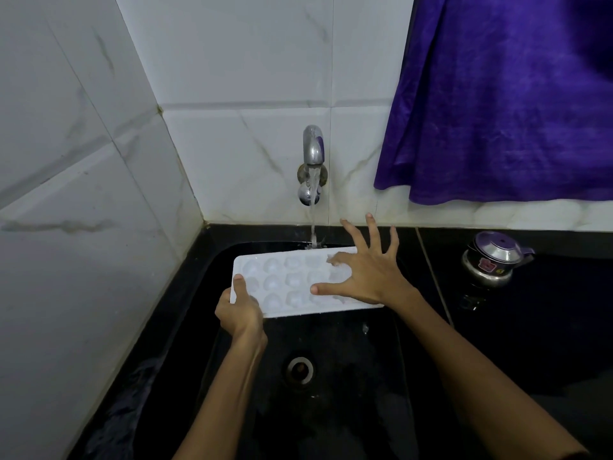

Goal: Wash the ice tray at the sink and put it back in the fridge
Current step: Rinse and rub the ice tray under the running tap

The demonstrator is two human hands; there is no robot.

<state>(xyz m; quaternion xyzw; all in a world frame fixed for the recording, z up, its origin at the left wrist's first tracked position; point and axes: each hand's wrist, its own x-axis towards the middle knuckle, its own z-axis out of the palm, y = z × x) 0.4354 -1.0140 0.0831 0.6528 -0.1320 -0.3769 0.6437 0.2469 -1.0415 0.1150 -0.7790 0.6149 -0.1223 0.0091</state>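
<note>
A white ice tray with several round cups is held level over the black sink. My left hand grips its near left corner, thumb on top. My right hand lies flat on the tray's right end with the fingers spread, covering some cups. Water runs from the chrome tap on the tiled wall and strikes the tray's far edge.
The sink drain lies below the tray. A small steel pot with a lid stands on the black counter to the right. A purple cloth hangs over the wall above it. White tiled walls close in the left side and the back.
</note>
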